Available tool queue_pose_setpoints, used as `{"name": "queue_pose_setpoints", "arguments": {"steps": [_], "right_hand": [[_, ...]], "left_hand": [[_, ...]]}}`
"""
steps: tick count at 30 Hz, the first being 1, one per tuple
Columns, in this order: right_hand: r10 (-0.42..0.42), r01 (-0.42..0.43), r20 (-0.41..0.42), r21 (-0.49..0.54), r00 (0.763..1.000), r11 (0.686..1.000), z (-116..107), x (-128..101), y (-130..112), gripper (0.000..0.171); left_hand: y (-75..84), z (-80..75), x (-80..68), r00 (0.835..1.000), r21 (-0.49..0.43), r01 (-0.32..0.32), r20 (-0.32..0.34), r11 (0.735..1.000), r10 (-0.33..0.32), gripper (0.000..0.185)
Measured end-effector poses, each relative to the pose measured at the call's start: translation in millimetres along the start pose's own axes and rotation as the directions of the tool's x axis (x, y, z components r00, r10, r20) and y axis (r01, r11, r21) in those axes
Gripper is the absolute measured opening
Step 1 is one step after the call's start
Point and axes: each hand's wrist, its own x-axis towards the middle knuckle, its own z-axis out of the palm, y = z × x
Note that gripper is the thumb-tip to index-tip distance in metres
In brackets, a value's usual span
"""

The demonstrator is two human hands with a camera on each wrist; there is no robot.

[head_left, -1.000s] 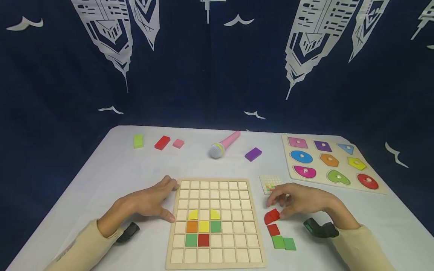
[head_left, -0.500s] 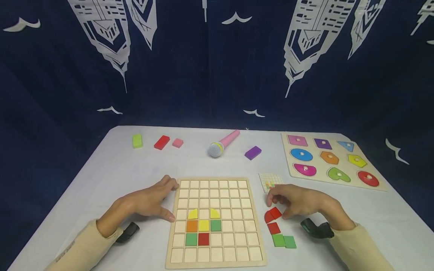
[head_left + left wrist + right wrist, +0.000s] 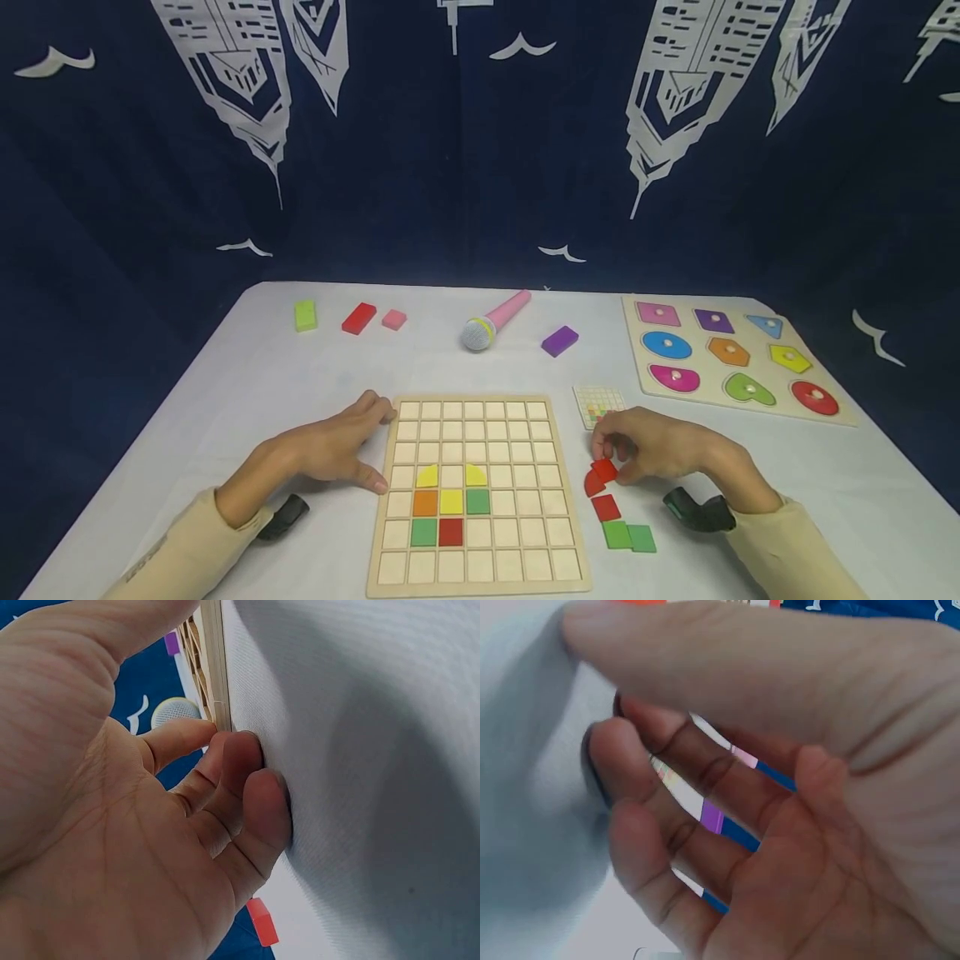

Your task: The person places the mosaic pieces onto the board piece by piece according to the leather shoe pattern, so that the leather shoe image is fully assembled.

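Note:
My left hand (image 3: 337, 442) rests at the left edge of a wooden grid board (image 3: 517, 587), thumb and fingers spread; the left wrist view shows fingertips against the board's side (image 3: 216, 667). Yellow, orange, green and red tiles sit in some cells. To the board's right, my right hand (image 3: 660, 446) pinches a red square tile (image 3: 604, 470) between thumb and index finger; its other fingers curl loosely. Partly under that tile lies a red quarter-round tile (image 3: 592, 483). Nearer me are another red square (image 3: 606, 507) and two green squares, one a lighter green tile (image 3: 617, 535).
A small pattern card (image 3: 596, 400) lies just behind the right hand. At the back right is a shape puzzle board (image 3: 697, 400). Along the back are a toy microphone (image 3: 495, 321), a purple block (image 3: 560, 341), a red block (image 3: 359, 318), a pink block and a lime block (image 3: 305, 316).
My right fingers have closed in on the red square tile, which has turned and shifted slightly left over the quarter-round one. The left hand and the board have stayed put.

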Motion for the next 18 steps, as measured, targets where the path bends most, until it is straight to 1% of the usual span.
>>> {"name": "queue_pose_setpoints", "arguments": {"steps": [3,9,11,18], "right_hand": [[0.004,-0.003,-0.014,0.004,1.0,1.0,0.0,1.0,-0.5,0.03],[0.029,-0.033,-0.061,-0.058,0.998,0.998,0.2,0.7,-1.0,0.029],[0.015,-0.02,-0.071,-0.07,0.997,0.997,-0.3,0.9,-1.1,0.027],[-0.072,0.066,-0.089,-0.07,0.993,0.995,-0.6,2.9,-5.7,0.02]], "left_hand": [[-0.5,0.6,-0.2,1.0,-0.005,0.003,-0.002,1.0,-0.003,0.08],[-1.6,1.5,-0.2,1.0,0.003,-0.002,-0.003,1.0,0.002,0.08],[-1.8,1.5,0.0,1.0,0.006,-0.006,-0.004,1.0,0.006,0.08],[-1.4,1.2,0.4,1.0,0.003,-0.015,-0.003,1.0,0.015,0.079]]}}
